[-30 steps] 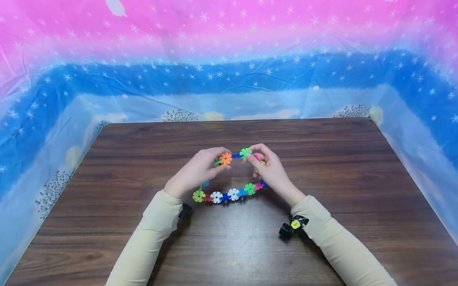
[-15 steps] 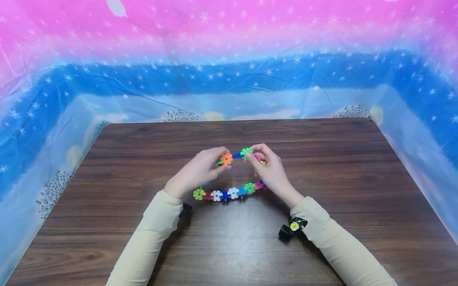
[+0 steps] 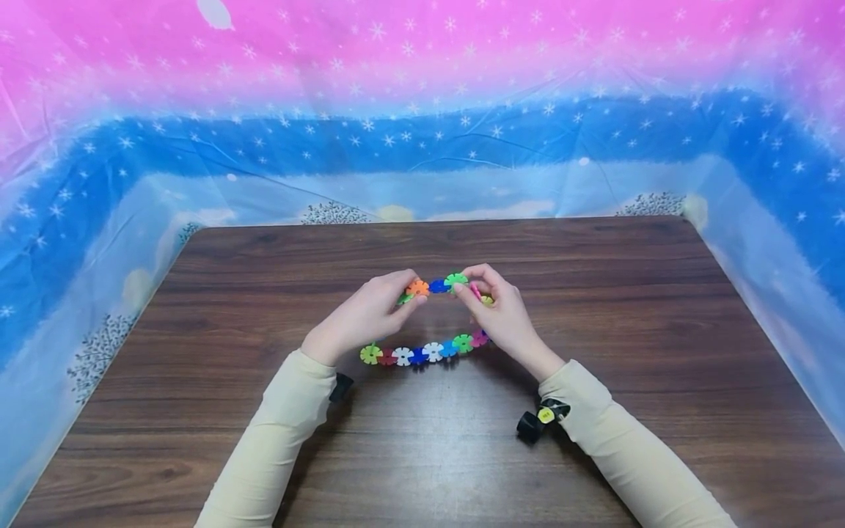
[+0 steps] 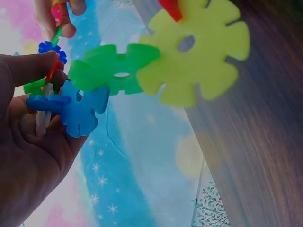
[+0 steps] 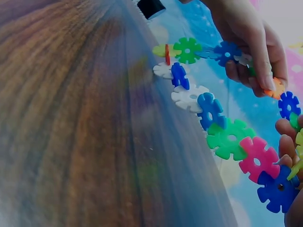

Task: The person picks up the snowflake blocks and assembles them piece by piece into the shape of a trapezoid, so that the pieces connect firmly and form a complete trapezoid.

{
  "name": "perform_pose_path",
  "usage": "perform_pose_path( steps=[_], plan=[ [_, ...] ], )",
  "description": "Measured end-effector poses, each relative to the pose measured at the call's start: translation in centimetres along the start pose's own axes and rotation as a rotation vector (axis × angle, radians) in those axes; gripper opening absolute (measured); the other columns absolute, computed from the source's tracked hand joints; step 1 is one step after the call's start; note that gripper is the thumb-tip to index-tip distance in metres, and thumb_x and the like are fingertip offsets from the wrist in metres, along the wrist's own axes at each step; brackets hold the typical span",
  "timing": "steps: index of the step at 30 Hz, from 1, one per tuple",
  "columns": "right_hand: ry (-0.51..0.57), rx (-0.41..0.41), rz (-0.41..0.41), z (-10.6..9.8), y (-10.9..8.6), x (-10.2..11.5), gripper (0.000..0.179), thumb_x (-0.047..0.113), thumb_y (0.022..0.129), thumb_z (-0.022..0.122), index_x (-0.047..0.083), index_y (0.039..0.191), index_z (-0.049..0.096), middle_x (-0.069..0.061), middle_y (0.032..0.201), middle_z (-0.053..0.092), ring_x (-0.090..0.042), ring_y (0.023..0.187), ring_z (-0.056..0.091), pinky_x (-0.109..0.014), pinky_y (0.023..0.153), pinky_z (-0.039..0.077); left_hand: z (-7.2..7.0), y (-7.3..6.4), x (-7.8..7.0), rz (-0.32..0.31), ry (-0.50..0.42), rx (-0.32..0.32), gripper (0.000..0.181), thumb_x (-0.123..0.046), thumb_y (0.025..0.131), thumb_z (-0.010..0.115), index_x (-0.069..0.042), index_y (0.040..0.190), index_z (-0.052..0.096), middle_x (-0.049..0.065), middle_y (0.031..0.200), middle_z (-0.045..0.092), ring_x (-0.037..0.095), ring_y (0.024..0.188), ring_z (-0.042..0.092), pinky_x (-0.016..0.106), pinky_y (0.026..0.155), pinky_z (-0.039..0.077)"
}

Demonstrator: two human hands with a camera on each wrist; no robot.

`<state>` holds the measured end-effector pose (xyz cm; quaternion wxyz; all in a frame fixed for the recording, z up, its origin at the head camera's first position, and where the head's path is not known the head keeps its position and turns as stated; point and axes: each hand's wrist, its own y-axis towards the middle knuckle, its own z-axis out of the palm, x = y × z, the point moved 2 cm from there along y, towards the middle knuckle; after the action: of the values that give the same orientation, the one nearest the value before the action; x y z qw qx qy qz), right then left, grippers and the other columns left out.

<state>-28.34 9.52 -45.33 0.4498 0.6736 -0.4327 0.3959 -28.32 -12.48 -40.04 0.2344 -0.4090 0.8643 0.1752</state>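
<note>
A loop of slotted plastic flower discs in several colours is joined edge to edge and held above the table. At its far side my left hand (image 3: pixel 366 312) pinches the orange disc (image 3: pixel 418 288) between thumb and fingers. My right hand (image 3: pixel 502 308) grips the bright green disc (image 3: pixel 455 282). Between the two hands sits a dark blue disc (image 3: pixel 437 286), linked to both. The near side hangs lower, with white, blue and red discs and a pink disc (image 5: pixel 258 156). Large in the left wrist view is a yellow-green disc (image 4: pixel 213 56). My right palm hides part of the loop.
A dark wood-grain table (image 3: pixel 422 455) lies under the hands. Behind it hangs a pink and blue snowflake cloth (image 3: pixel 422 139). A black wrist camera (image 3: pixel 530 427) sticks out below the right cuff.
The loop's near side has risen a little, and its discs have turned. The orange and blue discs between my hands have tilted. Both hands have stayed almost in place.
</note>
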Motion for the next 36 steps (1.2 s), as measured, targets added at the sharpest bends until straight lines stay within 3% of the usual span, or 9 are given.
perform_pose_path(
  steps=[7, 14, 19, 23, 25, 30, 36],
  plan=[
    [-0.034, 0.025, -0.007, -0.1, 0.0, 0.1, 0.019, 0.030, 0.101, 0.064, 0.015, 0.111, 0.070, -0.022, 0.084, 0.065, -0.029, 0.058, 0.057, -0.028, 0.051, 0.046, 0.1, 0.1, -0.1, 0.062, 0.024, -0.022, 0.013, -0.022, 0.103, 0.061, -0.009, 0.102, 0.058, 0.001, 0.078, 0.050, 0.015, 0.065, 0.047, 0.031, 0.061, 0.045],
    [0.027, 0.014, 0.017, 0.4, -0.2, -0.6, 0.019, 0.030, 0.100, 0.066, 0.013, 0.108, 0.070, -0.027, 0.077, 0.057, -0.041, 0.061, 0.057, -0.027, 0.052, 0.044, 0.8, 0.2, 0.2, 0.102, 0.038, -0.045, 0.010, -0.014, 0.102, 0.062, -0.007, 0.100, 0.055, 0.001, 0.076, 0.048, 0.014, 0.064, 0.043, 0.029, 0.061, 0.042],
    [0.050, 0.040, 0.028, 0.4, -0.1, -1.0, 0.020, 0.029, 0.100, 0.066, 0.012, 0.109, 0.069, -0.018, 0.070, 0.056, -0.042, 0.060, 0.055, -0.027, 0.051, 0.043, 1.2, 0.3, 0.4, 0.032, -0.027, 0.003, 0.014, -0.018, 0.101, 0.064, -0.007, 0.104, 0.055, 0.002, 0.075, 0.049, 0.015, 0.062, 0.044, 0.030, 0.059, 0.043],
    [0.044, 0.086, 0.065, 0.2, 0.1, -1.4, 0.024, 0.037, 0.099, 0.066, 0.015, 0.108, 0.069, -0.008, 0.067, 0.056, -0.034, 0.057, 0.055, -0.029, 0.052, 0.045, 1.2, 0.4, 0.7, -0.054, -0.078, 0.062, 0.040, -0.034, 0.100, 0.065, -0.007, 0.129, 0.055, 0.002, 0.077, 0.056, 0.016, 0.059, 0.048, 0.034, 0.064, 0.049],
    [0.037, 0.112, 0.081, 0.1, 0.3, -1.6, 0.027, 0.041, 0.098, 0.066, 0.016, 0.108, 0.069, -0.007, 0.067, 0.057, -0.031, 0.057, 0.057, -0.030, 0.054, 0.048, 1.2, 0.4, 0.8, -0.059, -0.071, 0.070, 0.050, -0.039, 0.100, 0.063, -0.009, 0.139, 0.052, 0.000, 0.089, 0.065, 0.013, 0.066, 0.054, 0.035, 0.074, 0.052],
    [0.013, 0.148, 0.111, -0.1, 0.4, -2.3, 0.036, 0.047, 0.097, 0.066, 0.017, 0.117, 0.069, -0.008, 0.073, 0.066, -0.026, 0.066, 0.067, -0.036, 0.063, 0.056, 1.2, 0.4, 1.3, -0.013, -0.070, 0.027, 0.037, -0.029, 0.103, 0.060, -0.013, 0.136, 0.060, 0.000, 0.117, 0.068, 0.014, 0.080, 0.059, 0.036, 0.081, 0.052],
    [-0.032, 0.236, 0.193, -0.3, 0.3, -2.8, 0.046, 0.045, 0.099, 0.063, 0.016, 0.135, 0.061, -0.009, 0.097, 0.070, -0.024, 0.087, 0.068, -0.037, 0.075, 0.053, 0.6, 0.2, 2.1, -0.072, -0.121, 0.001, 0.032, -0.028, 0.104, 0.060, -0.014, 0.133, 0.063, 0.003, 0.112, 0.069, 0.020, 0.069, 0.053, 0.037, 0.072, 0.048]
  ],
)
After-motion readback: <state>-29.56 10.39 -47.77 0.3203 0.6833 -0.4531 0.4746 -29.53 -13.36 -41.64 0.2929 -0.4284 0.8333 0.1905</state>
